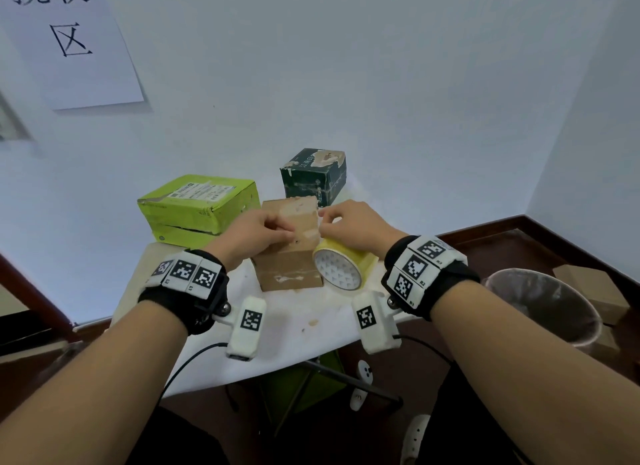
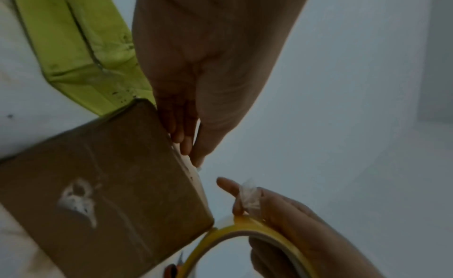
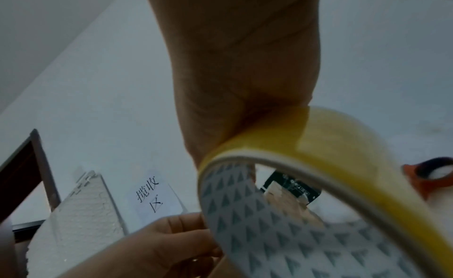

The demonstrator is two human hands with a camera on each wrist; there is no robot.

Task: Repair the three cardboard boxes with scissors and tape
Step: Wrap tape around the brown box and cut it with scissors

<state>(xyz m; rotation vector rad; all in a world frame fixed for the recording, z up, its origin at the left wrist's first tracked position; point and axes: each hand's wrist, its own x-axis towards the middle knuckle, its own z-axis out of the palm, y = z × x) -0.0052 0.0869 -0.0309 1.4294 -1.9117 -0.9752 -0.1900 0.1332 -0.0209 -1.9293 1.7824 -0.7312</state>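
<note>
- The brown cardboard box (image 1: 289, 246) stands on the white table (image 1: 298, 333), directly in front of you, its faces patched with pale torn spots.
- Your left hand (image 1: 256, 234) rests on the top of that box, fingers curled down against it; the left wrist view shows the fingertips (image 2: 182, 138) pressing a pale strip along the box's edge.
- Your right hand (image 1: 353, 225) holds the yellow tape roll (image 1: 343, 267) against the box's right side, with thumb and forefinger pinched together just at the box's upper right corner.
- In the left wrist view a crumpled clear scrap of tape (image 2: 250, 195) sits on those right fingers.
- The lime-green box (image 1: 197, 208) lies behind and to the left, just beside the brown one.
- The dark green box (image 1: 313, 175) stands behind, near the wall.
- An orange scissor handle (image 3: 426, 177) shows beyond the roll in the right wrist view.
- A bin with a plastic liner (image 1: 543, 309) stands on the floor to your right.
</note>
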